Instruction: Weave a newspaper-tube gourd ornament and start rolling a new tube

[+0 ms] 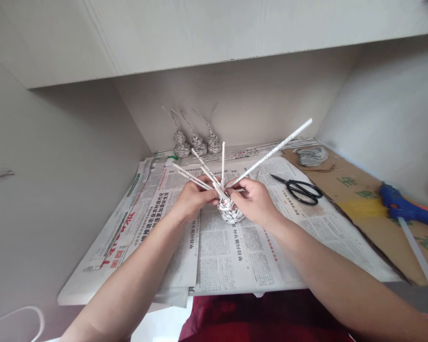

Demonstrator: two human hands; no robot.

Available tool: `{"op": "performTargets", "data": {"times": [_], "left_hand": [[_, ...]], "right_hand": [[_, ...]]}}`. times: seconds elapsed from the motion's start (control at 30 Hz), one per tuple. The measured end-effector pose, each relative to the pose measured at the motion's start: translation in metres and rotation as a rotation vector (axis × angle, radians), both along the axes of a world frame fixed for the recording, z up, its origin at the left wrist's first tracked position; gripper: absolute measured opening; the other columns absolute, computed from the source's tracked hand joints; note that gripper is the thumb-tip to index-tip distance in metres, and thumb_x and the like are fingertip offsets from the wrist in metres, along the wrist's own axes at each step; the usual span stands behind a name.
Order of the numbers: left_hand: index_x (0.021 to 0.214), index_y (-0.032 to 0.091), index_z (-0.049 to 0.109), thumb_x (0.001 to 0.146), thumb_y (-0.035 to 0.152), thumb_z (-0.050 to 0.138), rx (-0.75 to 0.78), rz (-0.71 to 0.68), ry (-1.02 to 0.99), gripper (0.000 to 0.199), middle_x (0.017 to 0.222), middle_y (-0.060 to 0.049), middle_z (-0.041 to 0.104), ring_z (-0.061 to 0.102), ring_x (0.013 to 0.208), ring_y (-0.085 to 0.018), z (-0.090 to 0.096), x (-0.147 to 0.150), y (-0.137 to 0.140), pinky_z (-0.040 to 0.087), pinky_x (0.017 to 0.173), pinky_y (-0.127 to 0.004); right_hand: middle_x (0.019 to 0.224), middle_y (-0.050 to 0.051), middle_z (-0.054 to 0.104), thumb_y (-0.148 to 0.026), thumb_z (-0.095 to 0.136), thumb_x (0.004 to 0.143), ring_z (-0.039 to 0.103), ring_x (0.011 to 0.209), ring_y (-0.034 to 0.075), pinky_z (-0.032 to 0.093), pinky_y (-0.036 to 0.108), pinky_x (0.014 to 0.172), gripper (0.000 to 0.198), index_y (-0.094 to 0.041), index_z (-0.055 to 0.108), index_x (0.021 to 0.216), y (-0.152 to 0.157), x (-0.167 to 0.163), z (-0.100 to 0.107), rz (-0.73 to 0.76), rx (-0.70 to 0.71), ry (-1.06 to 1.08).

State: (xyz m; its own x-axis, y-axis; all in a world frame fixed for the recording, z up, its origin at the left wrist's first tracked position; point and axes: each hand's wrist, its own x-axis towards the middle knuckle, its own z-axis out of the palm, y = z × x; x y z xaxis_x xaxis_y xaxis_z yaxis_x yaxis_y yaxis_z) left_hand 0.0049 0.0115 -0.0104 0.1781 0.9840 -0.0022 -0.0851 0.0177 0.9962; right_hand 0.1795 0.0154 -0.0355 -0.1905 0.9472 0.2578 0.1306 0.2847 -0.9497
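Head view: left hand (194, 195) closed on woven paper piece (231, 216), right hand (255, 199) pinching long paper strand (278, 149), above newspaper sheets (219, 261). Likely weaving; next wrap calls for steady left hold, taut strand.

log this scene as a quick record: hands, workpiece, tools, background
left hand: fingers around the base of short paper sticks
right hand: pinching the long paper stick near its lower end
workpiece: woven paper piece between both hands, sticks rising from it
tools: black scissors on newspaper, blue glue gun on cardboard
background: three gourd-shaped woven pieces
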Motion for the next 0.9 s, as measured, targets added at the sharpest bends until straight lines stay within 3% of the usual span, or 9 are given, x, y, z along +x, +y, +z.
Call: {"op": "performTargets", "data": {"times": [0.2,0.43,0.53,0.63,0.77,0.9], "left_hand": [[0.073,0.012,0.070,0.061,0.024,0.084,0.152,0.053,0.114,0.021,0.067,-0.002,0.069,0.061,0.059,-0.012,0.001,0.000,-0.002,0.050,0.056,-0.023],[0.077,0.013,0.071,0.068,0.027,0.079,0.252,-0.038,0.269,0.019,0.069,-0.003,0.071,0.066,0.064,-0.017,0.005,-0.003,-0.003,0.054,0.063,-0.028],[0.077,0.014,0.069,0.069,0.027,0.079,0.288,-0.040,0.296,0.018,0.071,-0.004,0.071,0.067,0.067,-0.018,0.007,-0.001,-0.005,0.055,0.067,-0.029],[0.076,0.014,0.067,0.073,0.023,0.075,0.337,-0.062,0.277,0.012,0.074,-0.004,0.070,0.066,0.069,-0.018,0.004,0.001,-0.006,0.053,0.067,-0.028],[0.073,0.017,0.061,0.077,0.018,0.071,0.363,-0.130,0.150,0.011,0.077,-0.003,0.067,0.064,0.073,-0.016,-0.004,0.002,-0.006,0.051,0.066,-0.027],[0.073,0.017,0.059,0.076,0.018,0.072,0.365,-0.118,0.142,0.014,0.072,-0.001,0.065,0.062,0.071,-0.016,-0.004,0.003,-0.007,0.050,0.065,-0.026]], "right_hand": [[0.092,0.006,0.072,-0.020,0.059,0.084,0.069,0.083,0.020,0.055,0.034,0.075,0.012,-0.021,0.069,0.091,-0.007,0.001,0.011,0.003,0.133,-0.109],[0.094,0.003,0.074,-0.024,0.060,0.086,0.068,0.084,0.018,0.052,0.032,0.074,0.017,-0.025,0.070,0.099,-0.001,0.031,0.035,0.213,-0.010,-0.356],[0.083,0.001,0.073,-0.026,0.060,0.086,0.065,0.074,0.017,0.048,0.030,0.065,0.013,-0.026,0.071,0.091,-0.001,0.040,0.042,0.182,0.009,-0.489],[0.078,0.000,0.072,-0.030,0.062,0.084,0.062,0.068,0.015,0.044,0.028,0.059,0.009,-0.025,0.070,0.086,-0.001,0.044,0.043,0.135,0.013,-0.506],[0.075,-0.001,0.070,-0.028,0.064,0.083,0.061,0.066,0.015,0.043,0.028,0.058,0.006,-0.025,0.068,0.085,-0.001,0.045,0.043,0.183,0.016,-0.483],[0.078,0.000,0.071,-0.033,0.067,0.082,0.062,0.067,0.015,0.044,0.027,0.056,0.013,-0.024,0.068,0.090,-0.006,0.040,0.042,0.196,-0.033,-0.373]]}}
